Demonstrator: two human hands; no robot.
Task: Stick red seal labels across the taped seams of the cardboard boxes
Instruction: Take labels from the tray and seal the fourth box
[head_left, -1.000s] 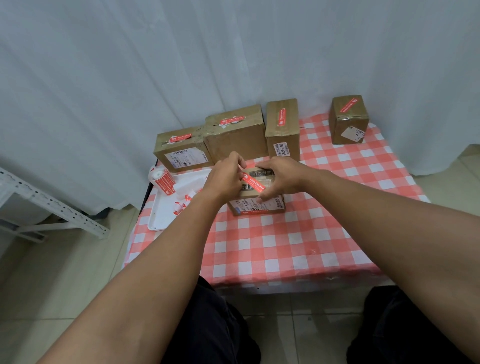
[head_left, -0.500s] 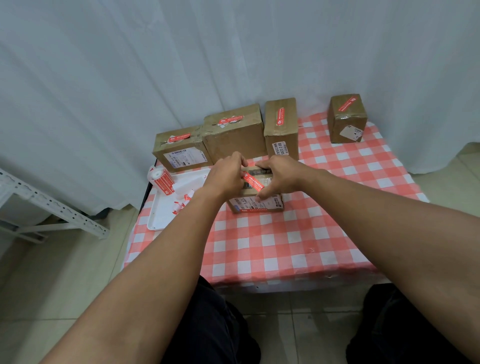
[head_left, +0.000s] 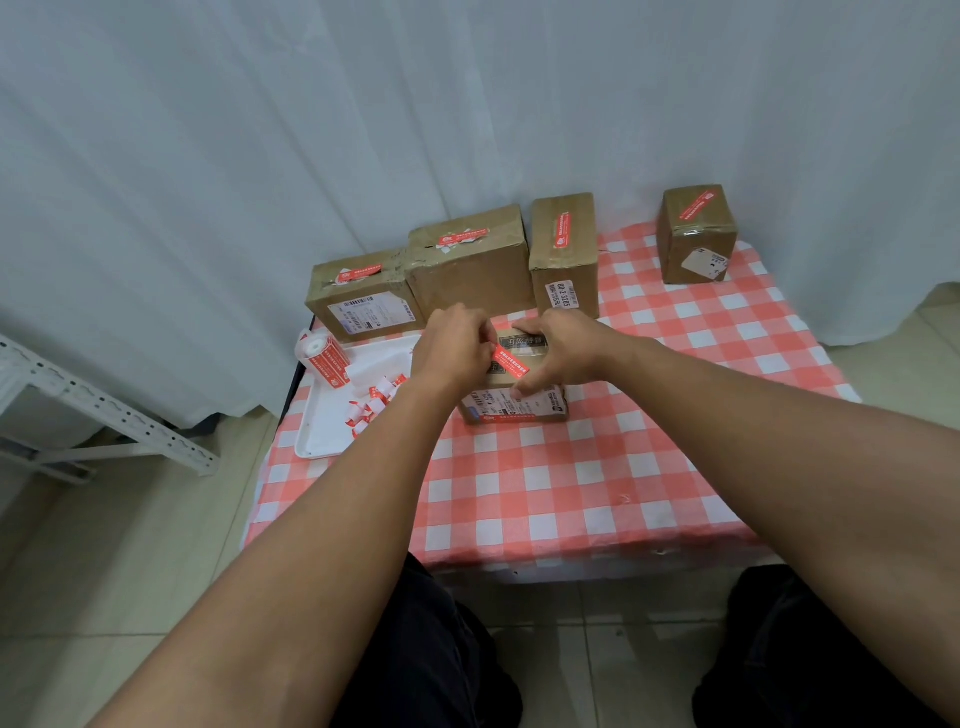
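A person's two hands meet over a small cardboard box lying flat near the middle of a surface covered in red-and-white check cloth. A red seal label runs diagonally across the box's top; the left hand pinches the label's upper left end with curled fingers, while the right hand curls around the box's far edge, a finger reaching down past the label's lower right end to the front edge. Whether the label is fully stuck down cannot be told. Behind the hands, three taller boxes stand in a row against a white curtain: a left box, a middle box and a narrow box, each with a red label on top. A fourth box, also labelled, stands well apart at the far right corner. To the left, a white tray holds a label roll at its far end and a scatter of red-and-white scraps. A white perforated metal frame rests on the tiled floor beside the surface.
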